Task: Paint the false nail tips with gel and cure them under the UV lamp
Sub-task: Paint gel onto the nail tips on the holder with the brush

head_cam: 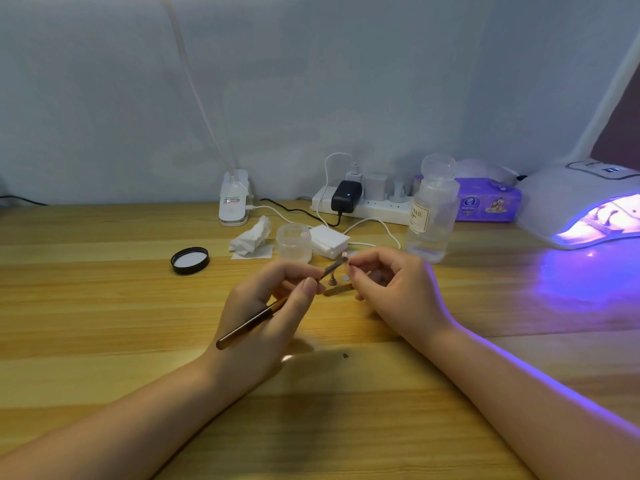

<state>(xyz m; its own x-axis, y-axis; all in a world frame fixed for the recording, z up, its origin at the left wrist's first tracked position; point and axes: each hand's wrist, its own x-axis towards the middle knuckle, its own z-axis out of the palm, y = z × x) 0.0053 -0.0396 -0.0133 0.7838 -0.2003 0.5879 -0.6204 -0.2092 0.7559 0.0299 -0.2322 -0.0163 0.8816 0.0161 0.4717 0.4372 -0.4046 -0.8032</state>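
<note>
My left hand point(266, 306) grips a brown-handled gel brush point(249, 325) like a pen, its tip reaching up and right to a small pale false nail tip point(345, 254). My right hand point(391, 289) pinches that nail tip on its holder stick point(337, 290), just above the wooden table. The white UV lamp point(571, 202) stands at the far right, lit purple inside, with something under its arch. A small clear jar point(294, 242) stands open behind my hands; its black lid point(190, 260) lies to the left.
A clear pump bottle point(433, 216) stands right of the jar. White wipe pads point(329, 240) and a crumpled tissue point(251, 239) lie behind my hands. A power strip point(363, 206), a lamp clip point(234, 199) and a purple tissue pack point(488, 202) line the back wall.
</note>
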